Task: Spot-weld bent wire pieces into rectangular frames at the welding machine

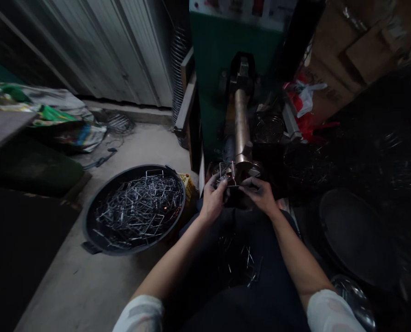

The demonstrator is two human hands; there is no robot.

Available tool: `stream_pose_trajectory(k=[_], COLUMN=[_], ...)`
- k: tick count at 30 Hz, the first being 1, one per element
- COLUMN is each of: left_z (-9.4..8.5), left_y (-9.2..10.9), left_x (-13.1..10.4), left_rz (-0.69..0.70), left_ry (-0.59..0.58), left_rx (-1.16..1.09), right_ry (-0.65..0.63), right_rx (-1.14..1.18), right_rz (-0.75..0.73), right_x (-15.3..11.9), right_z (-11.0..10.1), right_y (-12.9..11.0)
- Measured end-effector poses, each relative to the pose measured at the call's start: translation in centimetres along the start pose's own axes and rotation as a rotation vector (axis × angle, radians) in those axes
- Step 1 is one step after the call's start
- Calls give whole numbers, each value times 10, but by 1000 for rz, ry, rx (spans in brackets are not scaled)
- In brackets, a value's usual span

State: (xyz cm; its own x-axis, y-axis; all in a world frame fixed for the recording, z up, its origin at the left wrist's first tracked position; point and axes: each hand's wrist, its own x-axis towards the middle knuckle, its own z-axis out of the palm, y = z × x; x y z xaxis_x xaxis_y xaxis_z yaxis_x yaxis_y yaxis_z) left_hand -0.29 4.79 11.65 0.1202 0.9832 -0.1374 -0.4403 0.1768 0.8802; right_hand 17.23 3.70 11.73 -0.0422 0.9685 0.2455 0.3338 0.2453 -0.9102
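Observation:
My left hand (213, 199) is closed on a small bent wire frame (220, 169), which stands up above the fingers under the brass-coloured arm of a machine. My right hand (261, 193) pinches a thin wire (236, 186) that reaches across toward the left hand. Just beyond both hands hangs the lower end of the thick brass-coloured cylinder (242, 124). Shadow around the fingertips hides where the wires meet. Several loose wire pieces (249, 260) lie on the dark cloth over my lap.
On my left, a black round basin (88, 216) holds a heap of bent wires, one spot glowing orange. It rests by a yellow crate (186, 185). The green machine body (208, 69) rises ahead. Right of it are red plastic bags (309, 124) and a dark round lid-like shape (350, 230).

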Motion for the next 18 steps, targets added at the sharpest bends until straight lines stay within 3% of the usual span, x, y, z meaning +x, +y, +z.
stream_pose_trajectory(k=[12, 16, 18], left_z=[-1, 2, -5], left_y=[-5, -1, 5], left_x=[26, 21, 12], left_rz=[56, 43, 30], left_ry=[-4, 13, 49], left_rx=[-13, -6, -5], right_ry=[69, 59, 56], right_rx=[19, -8, -50], right_rz=[42, 61, 58], right_x=[17, 10, -4], right_z=[5, 1, -9], right_y=[5, 1, 0])
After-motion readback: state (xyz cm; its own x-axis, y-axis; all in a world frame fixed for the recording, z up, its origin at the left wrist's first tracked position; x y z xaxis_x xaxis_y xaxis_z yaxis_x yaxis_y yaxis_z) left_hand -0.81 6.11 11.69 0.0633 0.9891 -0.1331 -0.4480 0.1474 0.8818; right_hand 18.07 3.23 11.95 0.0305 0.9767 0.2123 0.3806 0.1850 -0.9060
